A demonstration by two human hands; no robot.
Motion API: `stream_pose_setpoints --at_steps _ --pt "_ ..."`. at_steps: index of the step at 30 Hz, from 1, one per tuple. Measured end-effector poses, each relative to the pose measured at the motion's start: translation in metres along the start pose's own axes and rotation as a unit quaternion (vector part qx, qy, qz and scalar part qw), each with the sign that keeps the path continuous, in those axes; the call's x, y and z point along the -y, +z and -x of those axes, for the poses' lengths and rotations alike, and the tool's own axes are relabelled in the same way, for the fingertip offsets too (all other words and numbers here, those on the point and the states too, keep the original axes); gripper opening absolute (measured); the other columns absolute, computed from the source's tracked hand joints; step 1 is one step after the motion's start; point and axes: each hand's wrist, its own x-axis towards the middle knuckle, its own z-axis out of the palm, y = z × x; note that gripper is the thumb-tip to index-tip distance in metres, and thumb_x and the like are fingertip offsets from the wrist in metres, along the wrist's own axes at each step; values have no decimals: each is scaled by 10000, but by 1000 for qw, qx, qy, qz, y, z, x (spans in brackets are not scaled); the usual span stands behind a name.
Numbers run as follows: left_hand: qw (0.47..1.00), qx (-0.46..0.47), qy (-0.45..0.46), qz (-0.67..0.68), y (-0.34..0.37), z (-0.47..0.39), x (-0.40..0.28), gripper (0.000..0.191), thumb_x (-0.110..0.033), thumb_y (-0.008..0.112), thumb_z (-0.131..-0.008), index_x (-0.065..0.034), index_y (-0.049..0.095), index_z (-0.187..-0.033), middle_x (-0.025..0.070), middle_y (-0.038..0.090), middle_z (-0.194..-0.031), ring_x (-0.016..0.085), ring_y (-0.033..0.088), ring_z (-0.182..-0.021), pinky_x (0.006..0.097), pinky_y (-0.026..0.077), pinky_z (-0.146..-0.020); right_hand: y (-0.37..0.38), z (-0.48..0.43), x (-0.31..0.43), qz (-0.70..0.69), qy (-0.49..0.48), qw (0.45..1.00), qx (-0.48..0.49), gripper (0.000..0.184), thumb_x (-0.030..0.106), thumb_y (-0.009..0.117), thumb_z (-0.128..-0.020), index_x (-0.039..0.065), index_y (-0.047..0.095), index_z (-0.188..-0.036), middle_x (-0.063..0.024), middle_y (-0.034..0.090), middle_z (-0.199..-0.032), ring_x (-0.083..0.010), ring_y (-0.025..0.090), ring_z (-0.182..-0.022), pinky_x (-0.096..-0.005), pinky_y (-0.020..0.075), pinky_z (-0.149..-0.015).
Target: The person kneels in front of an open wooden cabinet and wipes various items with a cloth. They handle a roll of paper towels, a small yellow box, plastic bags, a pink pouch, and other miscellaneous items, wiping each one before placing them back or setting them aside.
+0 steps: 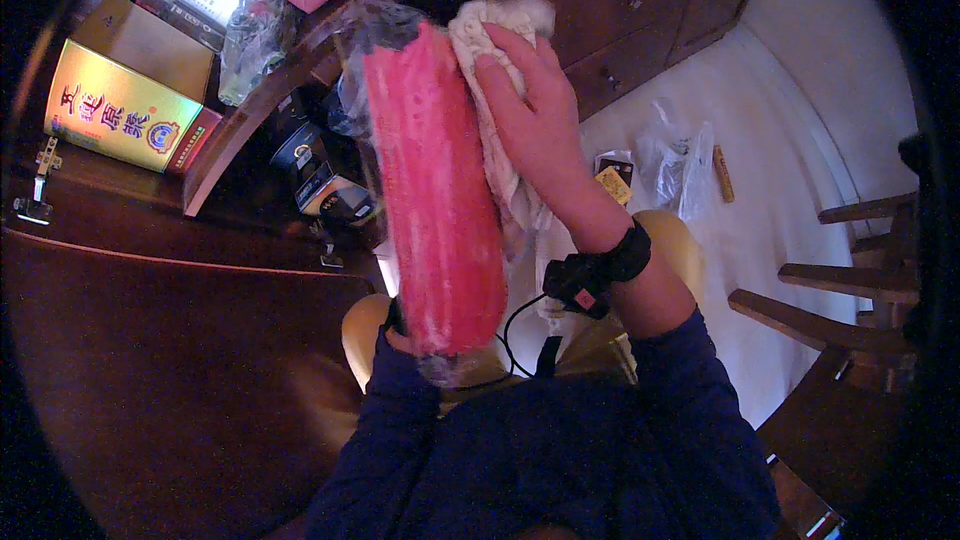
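Note:
A long red package (439, 187) in clear plastic wrap is held up, tilted, in front of my body. Loose, crinkled plastic gathers at its far end. My left hand (400, 341) is almost wholly hidden behind the package; only a bit near the wrist shows at the lower left, and the package appears to be supported from there. My right hand (529, 101) grips a crumpled whitish cloth (487, 75) and presses it along the right side of the package. The cloth's far end is blurred. On my right wrist is a black strap with a small device (585, 285) and a cable.
At left stands a dark wooden cabinet with an open door panel (172, 360), a gold box (120, 105) bearing writing and smaller boxes (337, 199). Wooden drawers (600, 22) lie ahead. Plastic bags (675, 165) lie on the floor; a wooden chair (847, 277) stands at right.

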Motion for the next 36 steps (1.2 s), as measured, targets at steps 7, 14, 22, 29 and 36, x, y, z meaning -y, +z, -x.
stream_pose_setpoints --at_steps 7,14,22,29,36 --pt "1000 -10 -3 8 2 24 -10 639 -513 431 -990 -52 375 -1430 142 497 -1372 304 521 -1217 465 419 -1049 0 37 9 6 -359 927 109 427 203 595 -878 73 597 -1284 -246 539 -1192 -432 540 -1079 -425 441 -944" --pt "996 -35 66 44 -8 19 -24 636 -504 441 -989 -48 377 -1428 147 503 -1365 304 528 -1209 467 426 -1042 29 58 -14 -13 -162 972 167 683 298 547 -934 -9 272 -1478 -298 364 -1403 -456 354 -1298 -474 266 -1104" --pt "991 -39 111 65 -11 12 -34 632 -493 452 -988 -43 380 -1426 154 510 -1357 305 537 -1199 470 435 -1035 33 39 -25 -193 104 973 73 589 279 649 -884 7 447 -1366 -219 550 -1271 -424 514 -1162 -470 409 -1005" --pt "994 -10 94 61 -6 11 -29 629 -484 462 -987 -38 382 -1424 159 515 -1349 305 544 -1191 473 443 -1028 9 47 13 -64 -396 879 256 541 336 746 -747 211 618 -1257 -79 599 -1240 -352 564 -1096 -486 459 -914" --pt "997 13 64 51 7 -18 -9 626 -475 472 -986 -34 384 -1422 165 521 -1342 306 552 -1183 475 450 -1021 12 -4 -41 50 -195 979 35 497 -37 569 -708 66 628 -1192 -154 620 -1182 -383 581 -1094 -412 466 -965"
